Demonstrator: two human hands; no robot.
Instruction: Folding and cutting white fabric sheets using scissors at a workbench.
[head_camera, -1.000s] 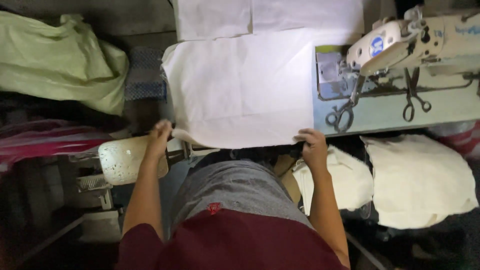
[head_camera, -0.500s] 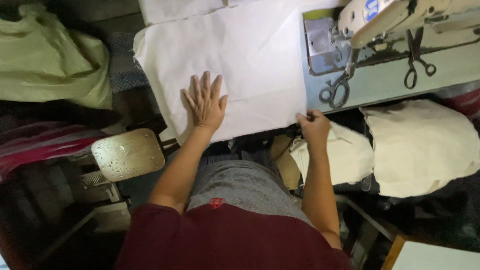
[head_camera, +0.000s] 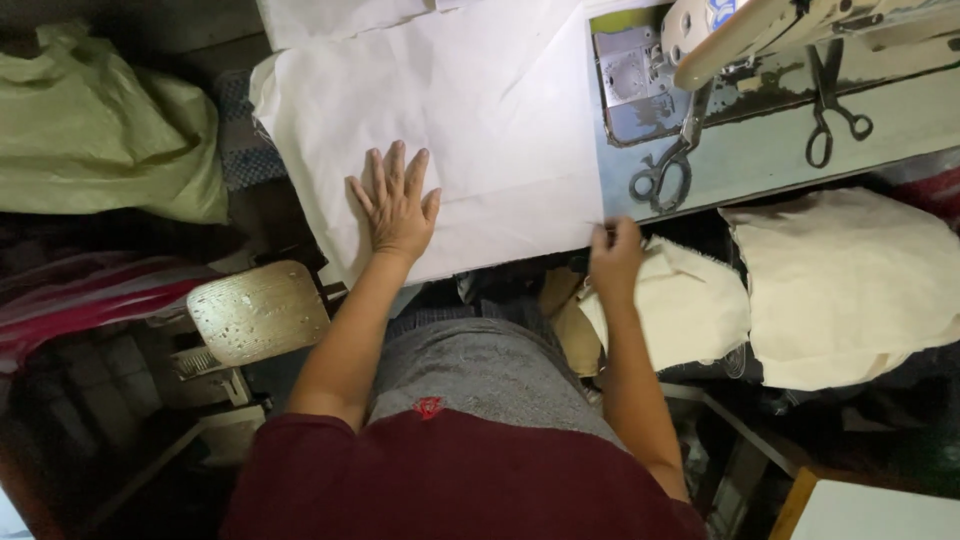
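The white fabric sheet (head_camera: 470, 130) lay on the sewing table (head_camera: 760, 165), long axis running nine to three. The left hand (head_camera: 397, 205) pressed flat, fingers spread, at its seven o'clock; the right hand (head_camera: 615, 255) pinched its five o'clock corner, scissors (head_camera: 665, 170) just beyond.

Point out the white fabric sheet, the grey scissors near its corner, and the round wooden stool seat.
white fabric sheet (head_camera: 480, 110), head view, flat middle area.
grey scissors (head_camera: 655, 185), head view, finger loops.
round wooden stool seat (head_camera: 258, 312), head view, seat centre.
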